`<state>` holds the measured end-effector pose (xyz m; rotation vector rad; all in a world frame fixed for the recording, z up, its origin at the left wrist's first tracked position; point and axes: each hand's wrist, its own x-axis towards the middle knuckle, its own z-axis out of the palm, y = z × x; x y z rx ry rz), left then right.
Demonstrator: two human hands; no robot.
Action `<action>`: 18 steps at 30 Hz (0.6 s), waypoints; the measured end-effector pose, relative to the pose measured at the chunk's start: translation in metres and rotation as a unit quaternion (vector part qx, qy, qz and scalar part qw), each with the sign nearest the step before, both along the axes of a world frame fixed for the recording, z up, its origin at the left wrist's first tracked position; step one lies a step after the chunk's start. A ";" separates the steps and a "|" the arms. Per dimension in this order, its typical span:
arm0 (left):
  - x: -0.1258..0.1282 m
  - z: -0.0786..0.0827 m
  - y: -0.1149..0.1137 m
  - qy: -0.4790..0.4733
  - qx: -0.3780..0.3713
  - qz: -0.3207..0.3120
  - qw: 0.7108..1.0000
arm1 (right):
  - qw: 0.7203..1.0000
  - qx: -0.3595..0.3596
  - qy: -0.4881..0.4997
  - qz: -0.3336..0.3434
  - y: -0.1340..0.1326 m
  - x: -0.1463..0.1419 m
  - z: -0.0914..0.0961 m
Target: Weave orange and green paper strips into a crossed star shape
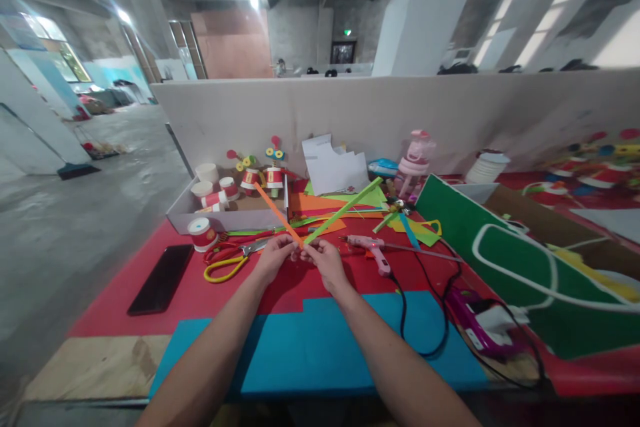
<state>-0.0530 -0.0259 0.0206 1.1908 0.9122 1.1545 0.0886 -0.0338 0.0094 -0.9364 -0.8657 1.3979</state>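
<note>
My left hand (273,257) pinches the near end of an orange paper strip (275,211) that slants up to the left. My right hand (325,260) pinches the near end of a green paper strip (345,209) that slants up to the right. The two strips meet in a V where my fingertips touch, above the red table cover (190,293). Yellow-handled scissors (225,267) lie just left of my left hand. A pink glue gun (370,250) lies just right of my right hand, its black cord (415,320) trailing toward me.
A black phone (161,278) lies at the left. A grey tray (200,217) holds paper cups and cup figures (260,173). Coloured paper sheets (325,203), a pink bottle (414,163), a green board (500,260) and a purple power strip (475,323) surround the work spot. A white partition (350,107) stands behind.
</note>
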 end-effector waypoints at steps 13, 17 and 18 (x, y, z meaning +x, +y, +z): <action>0.002 0.001 -0.002 0.027 0.003 0.002 1.000 | 1.000 -0.007 -0.003 0.005 0.001 0.001 -0.002; 0.004 0.001 -0.003 0.021 0.016 -0.011 1.000 | 1.000 -0.002 0.007 -0.018 0.001 0.000 -0.002; 0.004 0.001 -0.003 0.019 0.020 -0.014 1.000 | 1.000 0.000 0.015 -0.024 0.000 0.000 -0.002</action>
